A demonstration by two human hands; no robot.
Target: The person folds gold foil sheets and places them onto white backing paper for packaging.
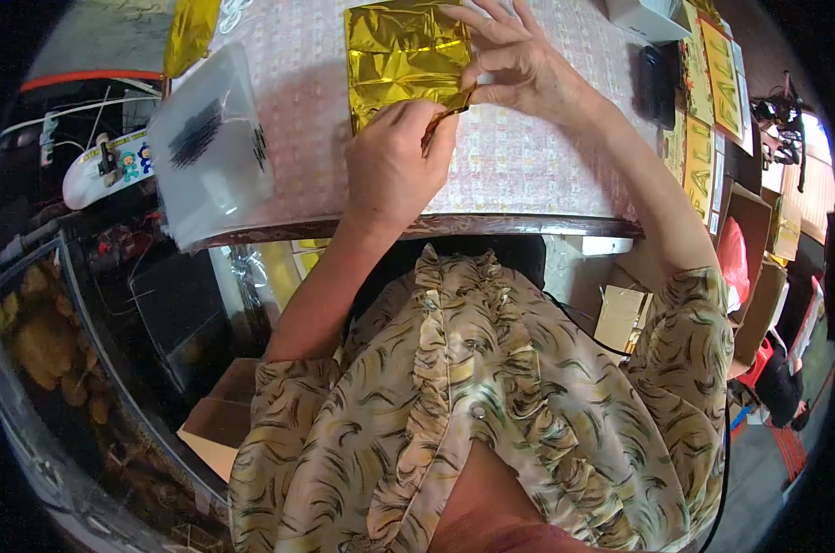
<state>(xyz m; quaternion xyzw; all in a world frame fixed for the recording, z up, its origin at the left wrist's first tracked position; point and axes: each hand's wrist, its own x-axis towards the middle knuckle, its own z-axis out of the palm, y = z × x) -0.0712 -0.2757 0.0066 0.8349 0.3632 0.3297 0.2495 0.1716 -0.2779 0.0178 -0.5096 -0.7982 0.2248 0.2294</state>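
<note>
A shiny gold foil sheet, creased in squares, lies on the table in front of me. My left hand is closed round its near edge, where a narrow folded strip of the foil shows between thumb and fingers. At the sheet's right near corner, my right hand pinches the end of that strip between thumb and forefinger. Its other fingers are spread over the foil's right side. The foil's lower left part is hidden behind my left hand.
Clear plastic bags with dark printing lie at the table's left edge. More gold foil hangs at the far left corner. A black object and yellow FALL-lettered packs line the right. The pink checked tablecloth covers the table.
</note>
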